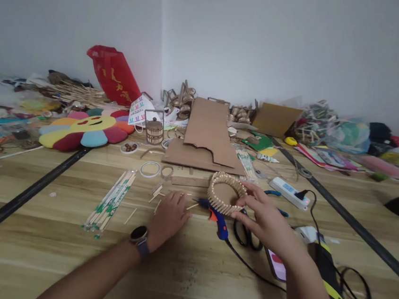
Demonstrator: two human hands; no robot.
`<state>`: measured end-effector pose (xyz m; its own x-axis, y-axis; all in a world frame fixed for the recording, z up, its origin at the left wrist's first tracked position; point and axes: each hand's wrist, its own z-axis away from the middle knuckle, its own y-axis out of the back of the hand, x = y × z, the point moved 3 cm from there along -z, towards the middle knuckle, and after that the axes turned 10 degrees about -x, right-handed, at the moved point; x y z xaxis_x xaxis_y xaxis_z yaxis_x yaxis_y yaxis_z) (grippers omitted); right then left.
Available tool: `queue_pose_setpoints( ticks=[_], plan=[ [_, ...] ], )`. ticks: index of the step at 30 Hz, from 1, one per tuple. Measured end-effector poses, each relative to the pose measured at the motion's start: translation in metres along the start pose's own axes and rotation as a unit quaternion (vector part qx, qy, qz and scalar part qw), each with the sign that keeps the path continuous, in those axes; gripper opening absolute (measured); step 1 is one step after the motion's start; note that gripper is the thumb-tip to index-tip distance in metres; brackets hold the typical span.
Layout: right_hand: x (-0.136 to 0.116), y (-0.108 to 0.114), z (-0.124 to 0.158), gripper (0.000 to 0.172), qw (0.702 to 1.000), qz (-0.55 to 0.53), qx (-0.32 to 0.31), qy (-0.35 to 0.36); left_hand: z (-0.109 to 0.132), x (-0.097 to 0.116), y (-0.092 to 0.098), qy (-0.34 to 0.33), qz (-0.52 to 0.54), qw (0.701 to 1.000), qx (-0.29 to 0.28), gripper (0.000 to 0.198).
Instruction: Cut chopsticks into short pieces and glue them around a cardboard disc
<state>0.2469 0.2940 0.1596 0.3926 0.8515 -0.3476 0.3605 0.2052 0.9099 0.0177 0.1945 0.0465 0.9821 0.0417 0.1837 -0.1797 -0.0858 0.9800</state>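
Observation:
My right hand [261, 219] grips the right side of a round basket wall [218, 201] made of short wooden sticks set side by side around a cardboard-coloured base. My left hand [170, 217] lies low on the table, fingers stretched forward among short cut wooden sticks [155, 195]; nothing shows held in it, though its fingertips are partly hidden. A blue glue gun [220, 223] with an orange trigger lies between the hands, its nozzle pointing left beside the basket wall. Black-handled scissors [243, 235] lie partly under my right hand.
Wrapped chopsticks [110, 202] lie left, with tape rings [150, 169] behind. Cardboard sheets [207, 126] and a small finished basket [154, 132] stand farther back. At right are a power strip [289, 192], a phone [276, 264] and a looping black cable [359, 275].

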Motion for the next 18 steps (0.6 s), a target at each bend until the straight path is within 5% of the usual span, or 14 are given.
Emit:
queue_pose_setpoints(
  ticks=[7, 18],
  plan=[
    [-0.001, 0.003, 0.004, 0.013, 1.000, 0.028, -0.006, -0.010, -0.043, -0.007, -0.008, 0.018, -0.005, 1.000, 0.005, 0.016],
    [-0.004, -0.006, -0.002, 0.012, 0.999, 0.032, -0.018, 0.000, 0.003, -0.071, 0.006, 0.076, -0.023, 0.996, 0.035, 0.019]
  ],
)
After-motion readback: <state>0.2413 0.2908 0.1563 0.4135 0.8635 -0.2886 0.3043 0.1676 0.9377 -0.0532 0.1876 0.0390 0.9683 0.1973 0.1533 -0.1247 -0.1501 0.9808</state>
